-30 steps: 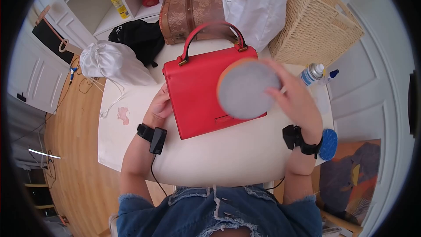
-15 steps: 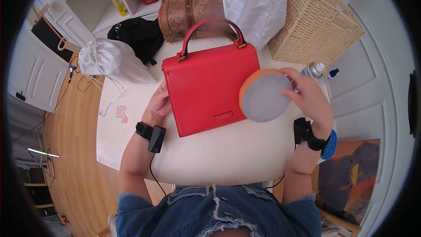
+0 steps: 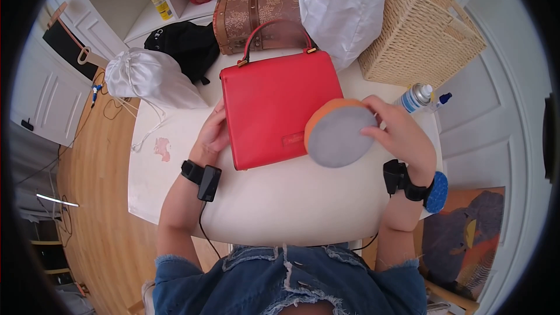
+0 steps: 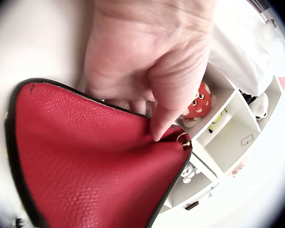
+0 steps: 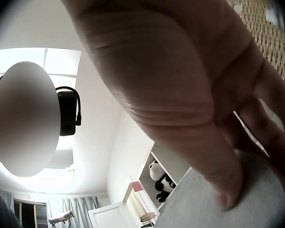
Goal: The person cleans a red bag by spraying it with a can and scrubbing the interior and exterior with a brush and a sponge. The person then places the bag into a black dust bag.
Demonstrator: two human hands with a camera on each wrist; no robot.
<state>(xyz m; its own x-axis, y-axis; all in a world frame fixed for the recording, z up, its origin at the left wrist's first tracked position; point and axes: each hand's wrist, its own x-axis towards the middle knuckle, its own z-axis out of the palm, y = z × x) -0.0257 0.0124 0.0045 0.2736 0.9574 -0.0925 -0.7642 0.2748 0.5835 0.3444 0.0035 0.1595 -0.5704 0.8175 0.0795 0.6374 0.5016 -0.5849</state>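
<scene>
A red handbag (image 3: 274, 99) stands on the white table, its top handle (image 3: 255, 38) pointing away from me. My left hand (image 3: 213, 134) grips the bag's left side. In the left wrist view the thumb (image 4: 162, 124) presses into the folded red side panel (image 4: 95, 152) near a small gold fitting, while the fingers go behind the edge, mostly hidden. My right hand (image 3: 405, 134) holds a round pad (image 3: 341, 137) with a grey face and an orange rim, thumb on the grey side. The pad overlaps the bag's lower right corner in the head view.
Behind the bag are a patterned trunk (image 3: 280, 9), a black cloth bag (image 3: 184, 46), white drawstring bags (image 3: 154, 79) and a woven basket (image 3: 414, 35). A spray can (image 3: 415, 98) stands at the right, with a blue scrubber-like piece (image 3: 436, 192) by the table edge.
The round pad moved right and off the bag's front, then back left to its lower right corner. The handbag has tipped, its lower edge shifting away from me. The left hand keeps its grip.
</scene>
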